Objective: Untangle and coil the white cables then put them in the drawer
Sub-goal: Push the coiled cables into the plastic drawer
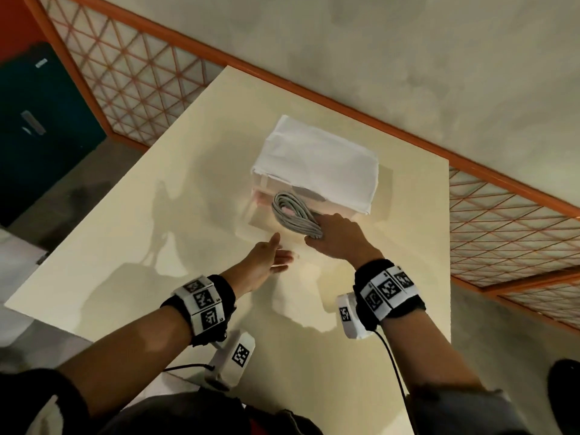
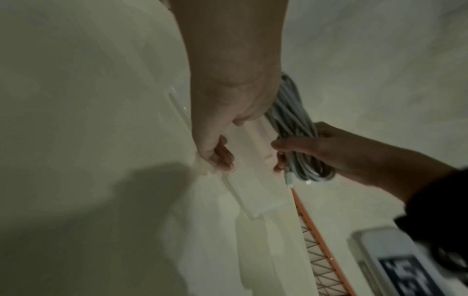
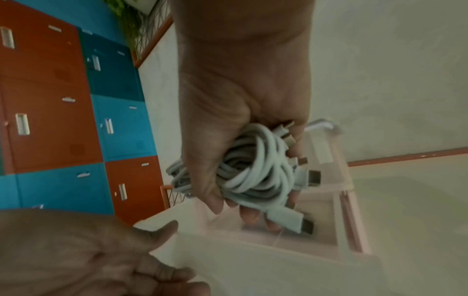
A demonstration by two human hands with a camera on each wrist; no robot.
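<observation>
The white cables are wound into one coil [image 1: 293, 213] [image 2: 296, 128] [image 3: 253, 170], several plug ends sticking out of it. My right hand [image 1: 339, 237] [image 2: 329, 148] [image 3: 243, 208] grips the coil and holds it over the open translucent pink drawer [image 1: 255, 221] [image 2: 253, 180] [image 3: 291, 242]. The drawer is pulled out of a small box draped in white cloth [image 1: 317, 161]. My left hand [image 1: 271, 255] [image 2: 217, 154] [image 3: 101, 260] lies open, palm up, with straight fingers touching the drawer's front edge. I cannot tell whether the coil touches the drawer floor.
The box stands on a cream table [image 1: 157, 230] whose right edge runs close beside it. An orange lattice railing [image 1: 502, 215] lies beyond the table. A dark teal cabinet [image 1: 40, 127] and orange and blue lockers [image 3: 63, 120] stand to the left.
</observation>
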